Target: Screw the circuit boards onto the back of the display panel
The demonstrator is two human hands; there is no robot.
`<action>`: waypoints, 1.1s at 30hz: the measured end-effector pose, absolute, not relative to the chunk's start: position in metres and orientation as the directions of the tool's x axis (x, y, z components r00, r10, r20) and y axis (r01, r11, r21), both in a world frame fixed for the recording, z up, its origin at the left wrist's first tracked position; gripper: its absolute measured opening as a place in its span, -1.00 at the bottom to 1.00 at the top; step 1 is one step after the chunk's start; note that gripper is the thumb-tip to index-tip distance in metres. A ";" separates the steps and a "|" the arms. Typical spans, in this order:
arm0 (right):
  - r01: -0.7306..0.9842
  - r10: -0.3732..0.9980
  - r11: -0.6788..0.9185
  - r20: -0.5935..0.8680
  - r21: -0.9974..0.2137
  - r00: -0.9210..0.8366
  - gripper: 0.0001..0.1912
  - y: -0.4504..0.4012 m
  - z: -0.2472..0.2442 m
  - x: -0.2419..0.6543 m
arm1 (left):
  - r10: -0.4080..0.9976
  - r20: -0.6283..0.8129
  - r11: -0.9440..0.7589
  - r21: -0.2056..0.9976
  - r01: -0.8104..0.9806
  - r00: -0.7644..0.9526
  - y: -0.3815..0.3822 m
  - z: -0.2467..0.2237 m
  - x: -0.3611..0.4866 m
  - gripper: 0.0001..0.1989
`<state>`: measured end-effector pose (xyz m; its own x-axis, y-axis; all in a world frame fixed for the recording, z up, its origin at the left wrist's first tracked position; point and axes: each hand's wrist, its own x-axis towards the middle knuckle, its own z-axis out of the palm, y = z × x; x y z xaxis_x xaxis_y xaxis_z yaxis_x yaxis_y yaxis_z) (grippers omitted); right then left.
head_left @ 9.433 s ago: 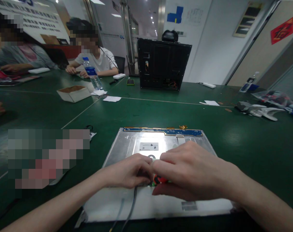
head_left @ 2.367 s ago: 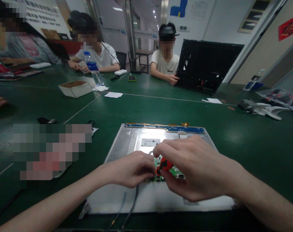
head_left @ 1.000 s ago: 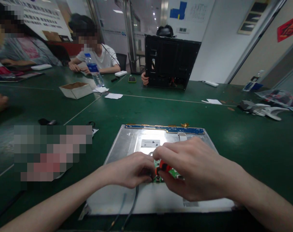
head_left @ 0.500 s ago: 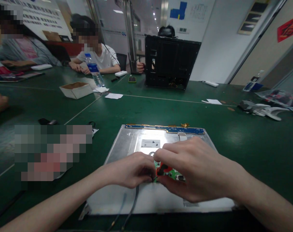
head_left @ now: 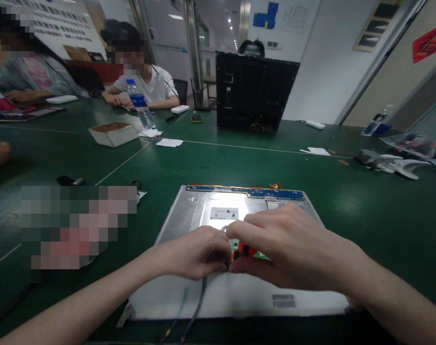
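Note:
A silver metal-backed display panel (head_left: 174, 299) lies flat before me, with a blue circuit strip (head_left: 218, 190) along its far edge. At its middle is a small green circuit board (head_left: 234, 244), mostly covered by my hands. My right hand (head_left: 282, 244) is closed around a red-and-black tool (head_left: 245, 250); its working end is hidden. Close beside it, my left hand (head_left: 205, 251) pinches low at the board's edge, and what its fingertips hold is hidden. A dark cable (head_left: 203, 292) runs from below my left fingers over the panel's near edge.
Across the green table (head_left: 239, 165) a black panel (head_left: 257, 91) stands upright before a person. Left are an open white box (head_left: 113, 136), a water bottle (head_left: 140, 108) and two seated people. White and grey parts (head_left: 390, 163) lie at right.
My right hand has rolled slightly and drawn closer to my left fingertips, uncovering a grey label on the panel. A person's hand beside the black panel has gone from view.

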<state>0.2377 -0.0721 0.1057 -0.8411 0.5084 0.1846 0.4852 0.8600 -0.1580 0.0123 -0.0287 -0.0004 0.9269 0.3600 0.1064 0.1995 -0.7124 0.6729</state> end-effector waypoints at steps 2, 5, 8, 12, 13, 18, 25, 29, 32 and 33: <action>0.493 0.514 0.857 0.193 -0.150 -0.836 -0.93 -0.072 0.105 0.237 | 0.358 0.107 -0.708 0.678 0.195 0.928 -0.028 -0.001 0.012 -0.94; 0.476 0.503 0.863 0.204 -0.170 -0.840 -0.87 -0.073 0.105 0.237 | 0.362 0.106 -0.701 0.686 0.195 0.926 -0.027 -0.002 0.011 -0.93; 0.475 0.502 0.864 0.195 -0.169 -0.843 -0.88 -0.072 0.105 0.238 | 0.354 0.097 -0.702 0.685 0.196 0.930 -0.028 -0.002 0.011 -0.93; 0.495 0.517 0.855 0.191 -0.154 -0.834 -0.94 -0.072 0.106 0.238 | 0.340 0.104 -0.725 0.662 0.189 0.935 -0.028 0.001 0.012 -0.91; 0.488 0.512 0.858 0.197 -0.158 -0.836 -0.91 -0.072 0.106 0.238 | 0.336 0.107 -0.731 0.657 0.187 0.936 -0.028 0.002 0.012 -0.91; 0.482 0.501 0.865 0.214 -0.139 -0.839 -0.89 -0.072 0.105 0.238 | 0.330 0.114 -0.733 0.657 0.178 0.937 -0.027 0.001 0.012 -0.91; 0.465 0.484 0.875 0.235 -0.134 -0.843 -0.85 -0.072 0.104 0.237 | 0.356 0.135 -0.725 0.664 0.182 0.925 -0.028 -0.006 0.010 -0.90; 0.489 0.501 0.865 0.227 -0.110 -0.835 -0.87 -0.071 0.103 0.237 | 0.366 0.131 -0.719 0.668 0.191 0.921 -0.029 -0.002 0.011 -0.90; 0.490 0.507 0.862 0.230 -0.132 -0.831 -0.93 -0.072 0.104 0.237 | 0.360 0.127 -0.734 0.650 0.196 0.924 -0.028 0.001 0.011 -0.94; 0.479 0.502 0.865 0.231 -0.151 -0.833 -0.90 -0.073 0.104 0.237 | 0.355 0.126 -0.739 0.645 0.195 0.926 -0.028 0.001 0.011 -0.94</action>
<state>0.2370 -0.0727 0.1039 -0.8335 0.5020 0.2309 0.4790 0.8647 -0.1513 0.0108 -0.0278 0.0009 0.9264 0.3549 0.1262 0.1954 -0.7392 0.6445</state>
